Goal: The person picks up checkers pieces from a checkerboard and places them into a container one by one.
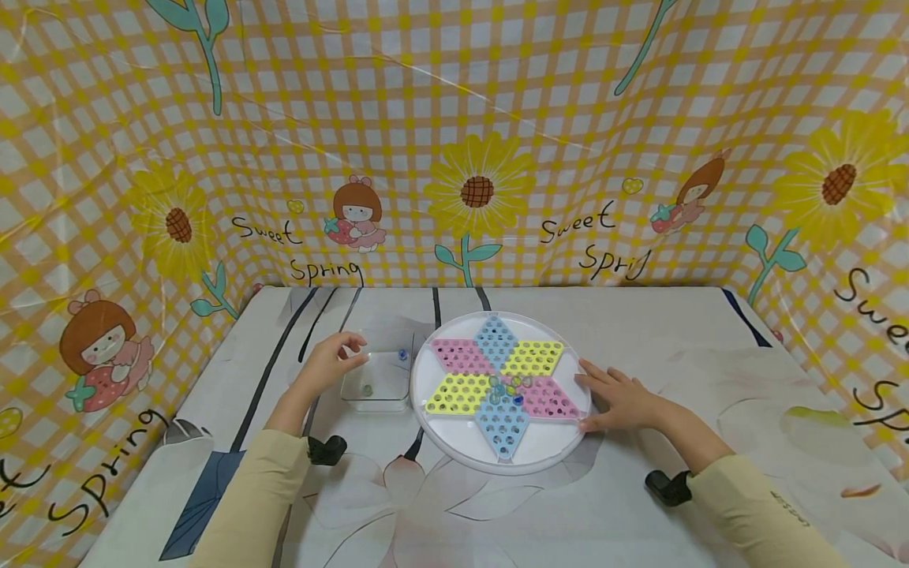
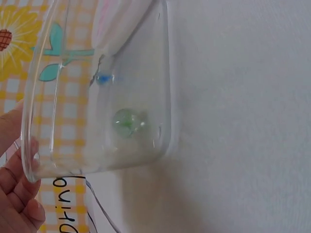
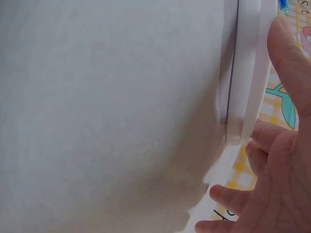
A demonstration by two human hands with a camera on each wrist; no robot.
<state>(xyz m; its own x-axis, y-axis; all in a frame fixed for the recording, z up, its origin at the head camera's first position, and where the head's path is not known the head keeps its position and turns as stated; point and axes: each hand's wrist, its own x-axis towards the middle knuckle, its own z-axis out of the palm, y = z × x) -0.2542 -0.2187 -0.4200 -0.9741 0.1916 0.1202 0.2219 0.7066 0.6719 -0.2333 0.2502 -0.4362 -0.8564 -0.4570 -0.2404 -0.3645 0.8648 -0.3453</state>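
A clear plastic box (image 1: 376,401) stands left of the round board, holding a green marble (image 2: 125,122) and a blue marble (image 1: 402,355). My left hand (image 1: 332,364) is over the box's left rear edge, thumb and forefinger apart, fingers loosely bent. Through the clear rim, fingertips (image 2: 34,145) show with nothing between them and the thumb. My right hand (image 1: 625,401) rests at the right rim of the white Chinese checkers board (image 1: 433,442), fingers spread and the thumb (image 3: 282,36) against its edge. Several glass marbles (image 1: 513,389) cluster around the board's centre.
The board bears a star of pink, yellow and blue holed sections. Beneath lies a pale patterned tablecloth (image 1: 454,513). A yellow checked cloth (image 1: 398,110) hangs behind and along both sides. Each wrist wears a black camera (image 1: 327,450).
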